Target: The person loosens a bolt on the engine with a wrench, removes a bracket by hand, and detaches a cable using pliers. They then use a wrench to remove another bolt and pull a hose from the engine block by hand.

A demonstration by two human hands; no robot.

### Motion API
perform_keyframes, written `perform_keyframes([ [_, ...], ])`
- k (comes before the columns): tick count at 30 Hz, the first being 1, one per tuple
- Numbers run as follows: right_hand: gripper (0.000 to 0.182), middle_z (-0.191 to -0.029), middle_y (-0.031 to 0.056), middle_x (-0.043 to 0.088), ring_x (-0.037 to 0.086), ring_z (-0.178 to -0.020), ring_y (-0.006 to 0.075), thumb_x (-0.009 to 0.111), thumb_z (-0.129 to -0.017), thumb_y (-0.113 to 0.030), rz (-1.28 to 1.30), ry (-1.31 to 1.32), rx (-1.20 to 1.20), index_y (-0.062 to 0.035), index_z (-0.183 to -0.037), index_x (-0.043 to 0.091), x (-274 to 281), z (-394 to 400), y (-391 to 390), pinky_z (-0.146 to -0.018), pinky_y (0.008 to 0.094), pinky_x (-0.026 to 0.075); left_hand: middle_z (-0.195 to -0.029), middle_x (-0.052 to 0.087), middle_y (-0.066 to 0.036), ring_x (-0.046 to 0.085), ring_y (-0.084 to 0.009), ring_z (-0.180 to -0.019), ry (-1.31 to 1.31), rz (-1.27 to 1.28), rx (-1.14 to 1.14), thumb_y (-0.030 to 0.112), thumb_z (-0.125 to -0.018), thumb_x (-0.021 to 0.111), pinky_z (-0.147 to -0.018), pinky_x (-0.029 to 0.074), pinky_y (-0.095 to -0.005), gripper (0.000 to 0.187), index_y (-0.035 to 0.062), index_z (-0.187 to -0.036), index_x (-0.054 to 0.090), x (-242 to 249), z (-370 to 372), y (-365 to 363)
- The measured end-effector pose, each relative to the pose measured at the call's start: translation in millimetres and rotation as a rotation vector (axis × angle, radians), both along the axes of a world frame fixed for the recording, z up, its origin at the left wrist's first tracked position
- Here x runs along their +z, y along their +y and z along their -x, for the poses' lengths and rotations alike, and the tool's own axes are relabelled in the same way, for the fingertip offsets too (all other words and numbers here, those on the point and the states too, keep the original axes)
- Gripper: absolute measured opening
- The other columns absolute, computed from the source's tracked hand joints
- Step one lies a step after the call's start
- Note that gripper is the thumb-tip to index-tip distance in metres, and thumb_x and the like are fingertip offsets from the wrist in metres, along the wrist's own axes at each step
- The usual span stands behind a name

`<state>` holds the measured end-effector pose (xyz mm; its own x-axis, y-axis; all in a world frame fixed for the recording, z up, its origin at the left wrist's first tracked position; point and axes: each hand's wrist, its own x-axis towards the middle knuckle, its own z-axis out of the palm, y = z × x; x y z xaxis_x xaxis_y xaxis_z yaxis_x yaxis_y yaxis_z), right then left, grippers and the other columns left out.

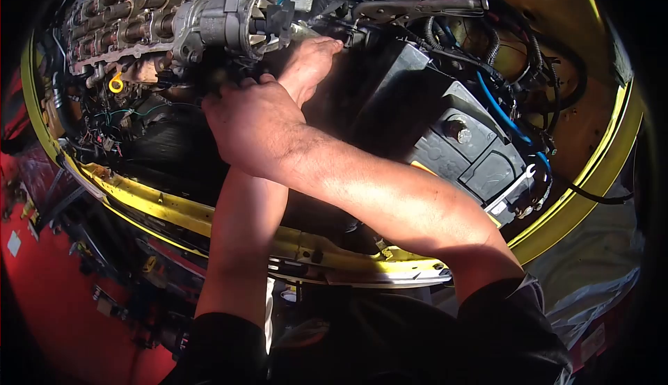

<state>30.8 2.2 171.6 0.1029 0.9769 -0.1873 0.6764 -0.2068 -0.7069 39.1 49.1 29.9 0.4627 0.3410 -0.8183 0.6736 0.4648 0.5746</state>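
Note:
My forearms cross over a car's engine bay. My left hand (pixel 310 68) reaches up beside a round metal housing (pixel 247 19) at the end of the engine; its thumb side points right, and the other fingers are mostly hidden. Lower and to the left is my right hand (pixel 247 117), back upward, laid across my left wrist area. Its fingers bend down into dark shadow below the housing, where whatever they grip cannot be made out. The opened cylinder head (pixel 132 16) with its exposed shafts lies at the upper left.
A battery (pixel 473 148) sits at the right, with a wrench (pixel 525 179) on its edge. Locking pliers (pixel 421 9) lie at the top. Blue tubing (pixel 502 110), black hoses and loose wires (pixel 104 117) surround the bay. The yellow front body edge (pixel 163 204) runs beneath my forearms.

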Motion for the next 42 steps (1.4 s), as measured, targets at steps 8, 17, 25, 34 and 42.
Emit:
perform_keyframes([
  [8,0.018,-0.085,0.0118,0.074,0.071,-0.086,0.0276,0.056,-0.083,-0.014,-0.045,0.184,-0.080,-0.0083,-0.086,0.073,-9,-11,18,-0.086,0.0447,0.050,-0.101,0.066,-0.013,0.064,-0.0219,-0.085,-0.232,0.249,0.447,0.013,-0.101,0.053,-0.074,0.054,-0.0355,0.016,0.0035,-0.111,0.060,8,-5,-23],
  [17,0.022,-0.091,0.0109,0.074,0.071,-0.091,0.0260,0.055,-0.084,-0.017,-0.005,0.210,-0.029,-0.0086,-0.092,0.073,-5,-15,20,-0.088,0.0448,0.051,-0.092,0.065,-0.004,0.054,-0.0110,-0.084,-0.083,-0.394,0.273,0.014,-0.099,0.059,-0.079,0.044,-0.0276,0.020,-0.0046,-0.103,0.067,18,-23,-51],
  [25,0.020,-0.094,0.0102,0.075,0.072,-0.091,0.0249,0.055,-0.084,-0.016,0.013,0.190,0.002,-0.0089,-0.089,0.073,-4,-15,18,-0.082,0.0435,0.054,-0.074,0.056,0.003,0.046,-0.0076,-0.065,-0.036,-0.089,0.188,0.017,-0.099,0.060,-0.061,0.039,-0.0250,0.015,0.0072,-0.089,0.067,8,-9,-26],
  [34,0.023,-0.100,0.0115,0.074,0.071,-0.096,0.0263,0.054,-0.085,-0.016,0.078,0.232,0.070,-0.0068,-0.096,0.072,-2,-20,20,-0.086,0.0438,0.053,-0.082,0.063,-0.001,0.050,-0.0094,-0.073,-0.004,-0.318,0.125,0.013,-0.093,0.069,-0.068,0.042,-0.0269,0.013,0.0013,-0.097,0.067,30,-20,-37],
  [42,0.024,-0.103,0.0129,0.073,0.071,-0.098,0.0276,0.054,-0.086,-0.015,0.117,0.234,0.098,-0.0055,-0.100,0.071,1,-24,22,-0.086,0.0428,0.054,-0.081,0.061,0.001,0.046,-0.0096,-0.074,0.029,-0.130,0.238,0.025,-0.098,0.065,-0.069,0.040,-0.0278,0.020,0.0058,-0.091,0.067,24,-22,-32],
])
